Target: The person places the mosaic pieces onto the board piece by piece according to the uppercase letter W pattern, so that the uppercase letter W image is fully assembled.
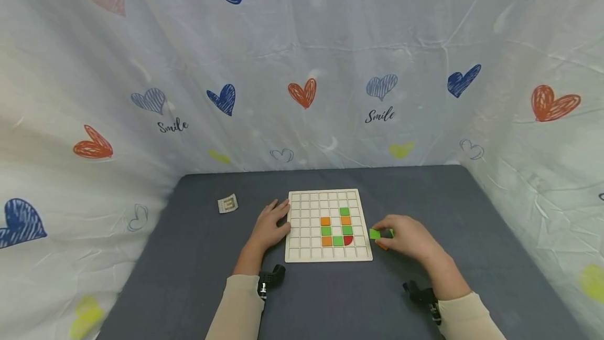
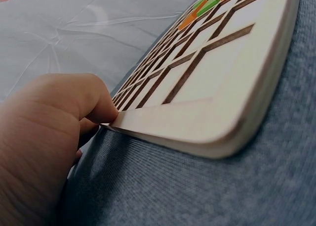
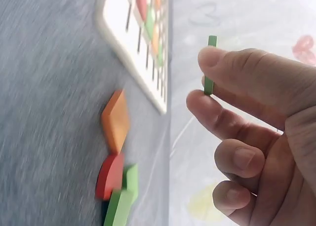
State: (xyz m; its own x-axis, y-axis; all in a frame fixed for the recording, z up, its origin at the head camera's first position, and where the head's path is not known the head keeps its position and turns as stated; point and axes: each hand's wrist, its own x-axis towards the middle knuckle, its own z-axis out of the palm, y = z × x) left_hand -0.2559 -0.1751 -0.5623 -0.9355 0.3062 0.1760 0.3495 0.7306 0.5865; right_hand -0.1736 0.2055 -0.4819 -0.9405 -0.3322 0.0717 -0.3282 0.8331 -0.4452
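A pale wooden grid board (image 1: 304,253) lies on the dark cloth. Several tiles sit in its squares: orange (image 1: 325,221), green (image 1: 345,211) and one red with a rounded corner (image 1: 348,240). At the board's left edge rests my left hand (image 1: 268,231), fingers spread; the left wrist view shows the thumb (image 2: 101,100) right at the rim. Beyond the opposite edge, my right hand (image 1: 409,237) pinches a thin green tile (image 3: 212,40) between thumb and fingers. Below it lie loose tiles: an orange one (image 3: 116,121), a red one (image 3: 109,176) and green ones (image 3: 118,206).
A small printed slip of paper (image 1: 228,203) lies left of the board, towards the back. The dark cloth (image 1: 330,298) covers the table. Behind and at both sides hangs a pale curtain (image 1: 264,56) with printed hearts. Each wrist carries a black strapped camera (image 1: 272,277).
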